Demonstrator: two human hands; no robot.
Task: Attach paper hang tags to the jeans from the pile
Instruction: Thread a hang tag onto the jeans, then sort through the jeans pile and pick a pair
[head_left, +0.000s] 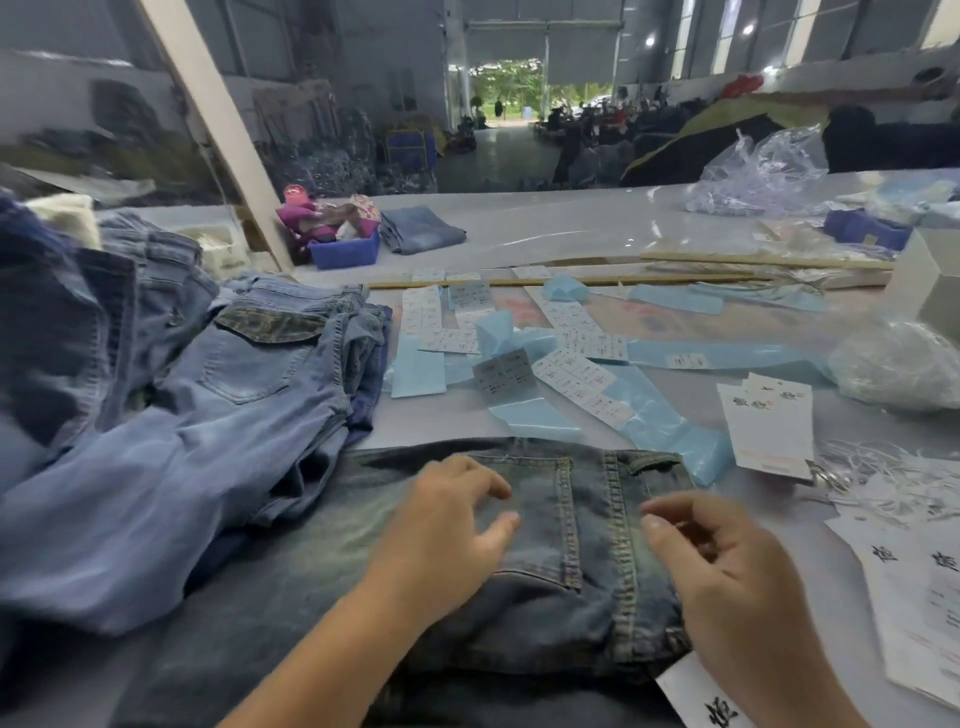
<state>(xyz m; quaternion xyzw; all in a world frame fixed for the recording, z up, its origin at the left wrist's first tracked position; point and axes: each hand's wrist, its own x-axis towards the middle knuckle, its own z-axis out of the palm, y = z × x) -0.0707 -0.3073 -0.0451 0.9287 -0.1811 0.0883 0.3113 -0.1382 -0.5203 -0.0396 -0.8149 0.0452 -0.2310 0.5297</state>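
Note:
A dark washed pair of jeans (540, 613) lies flat before me, back pocket up, waistband to the right. My left hand (447, 540) rests open on the pocket, fingers spread. My right hand (737, 577) hovers over the waistband, fingers loosely curled, nothing visible in them. A white hang tag (701, 701) with black characters pokes out from under the jeans' near right edge. A lighter blue pile of jeans (171, 395) is heaped at the left. More white hang tags (769, 426) lie stacked at the right.
Blue backing strips and white sticker sheets (566, 364) litter the table's middle. White strings (883, 478) and loose tags (914, 597) lie at the right. A blue bin (345, 254), folded jeans (421, 228), wooden sticks (571, 282) and plastic bags (758, 171) sit farther back.

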